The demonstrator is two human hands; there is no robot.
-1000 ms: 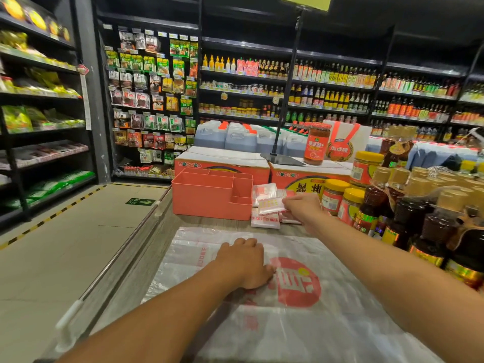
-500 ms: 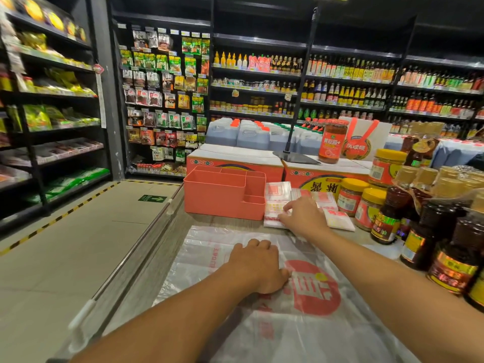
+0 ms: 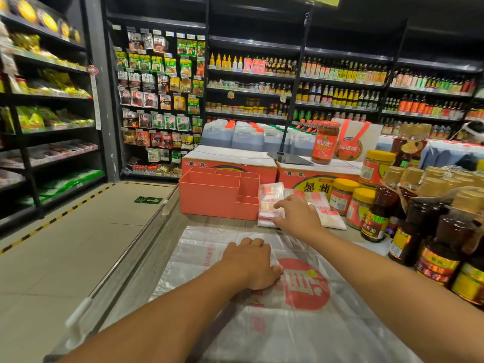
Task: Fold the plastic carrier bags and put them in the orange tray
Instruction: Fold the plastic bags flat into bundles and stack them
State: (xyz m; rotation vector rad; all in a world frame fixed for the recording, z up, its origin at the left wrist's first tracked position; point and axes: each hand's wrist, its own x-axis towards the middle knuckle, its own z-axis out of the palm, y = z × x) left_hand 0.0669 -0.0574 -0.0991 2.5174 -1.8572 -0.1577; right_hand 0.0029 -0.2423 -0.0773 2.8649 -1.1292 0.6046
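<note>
Two bare hands work on a long counter top [image 3: 146,260] with a metal rail along its left edge. The left hand [image 3: 252,263] sits knuckles-up on a flat carrier bag [image 3: 207,252], a thin, crinkled, see-through film printed with a big red disc. Its fingers are curled under into a loose fist that presses the film down, with nothing seen wrapped in them. The right hand [image 3: 298,216] reaches farther out. Its fingers are straight and spread, lying flat on a small stack of folded bags [image 3: 269,195] (white squares with red print) and gripping none of them.

The orange tray [image 3: 209,197] stands at the far end of the counter, a smooth, square-cornered plastic box with inner dividers. The folded stack lies just beside its right wall, outside it, and red-and-white cartons [image 3: 230,158] rise behind both.

On the right, yellow-lidded jars [image 3: 340,195] and dark glass bottles [image 3: 377,218] crowd close to the right forearm. To the left, past the rail, lies a wide stretch of pale floor [image 3: 65,252] edged with striped tape.
</note>
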